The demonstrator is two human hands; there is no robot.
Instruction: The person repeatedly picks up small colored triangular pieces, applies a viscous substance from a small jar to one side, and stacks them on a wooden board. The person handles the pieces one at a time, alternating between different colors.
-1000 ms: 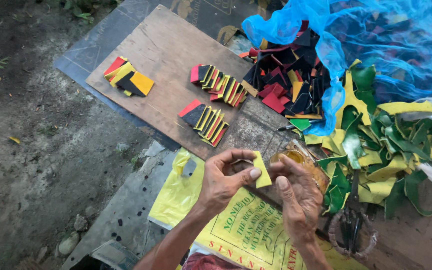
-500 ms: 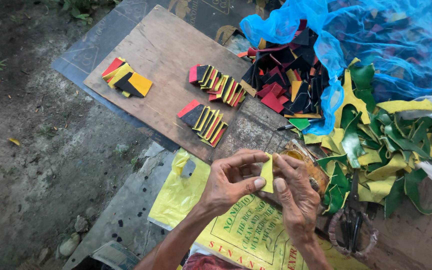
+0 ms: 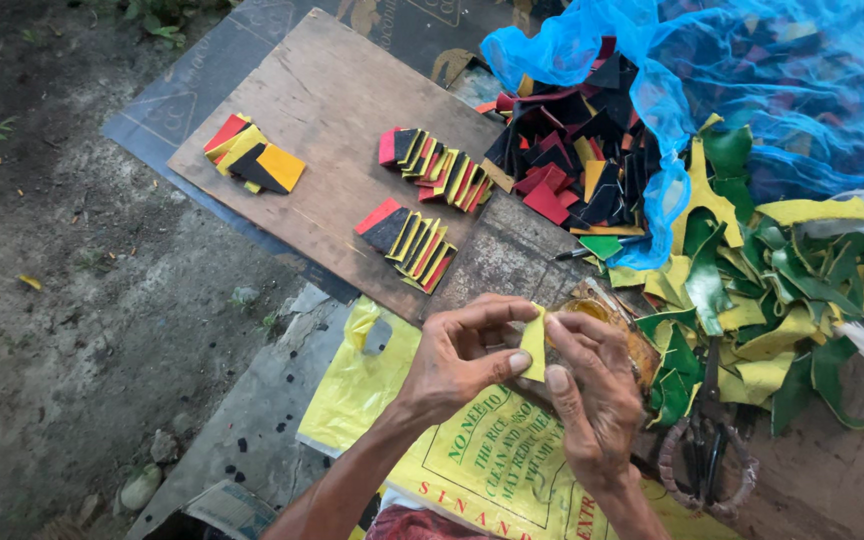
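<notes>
Hands meet over a yellow plastic sack (image 3: 372,385) spread at the near edge of a wooden board (image 3: 322,110). The left hand (image 3: 452,360) and the right hand (image 3: 592,400) both pinch a small yellow piece (image 3: 534,345), thumbs and forefingers closed on its edges so that it stands upright between them, just above the sack. Part of the piece is hidden behind the fingers. Three small stacks lie on the board: one of red, yellow and black pieces at the far left (image 3: 252,155), and two fanned rows (image 3: 437,165) (image 3: 412,245) nearer the middle. A blue plastic bag (image 3: 772,90), cut off by the frame's top and right edges, spills red and black squares (image 3: 572,165). Green and yellow offcuts (image 3: 772,290) heap to the right. Scissors (image 3: 707,440) lie beside the right wrist, their blades half buried under the scraps.
</notes>
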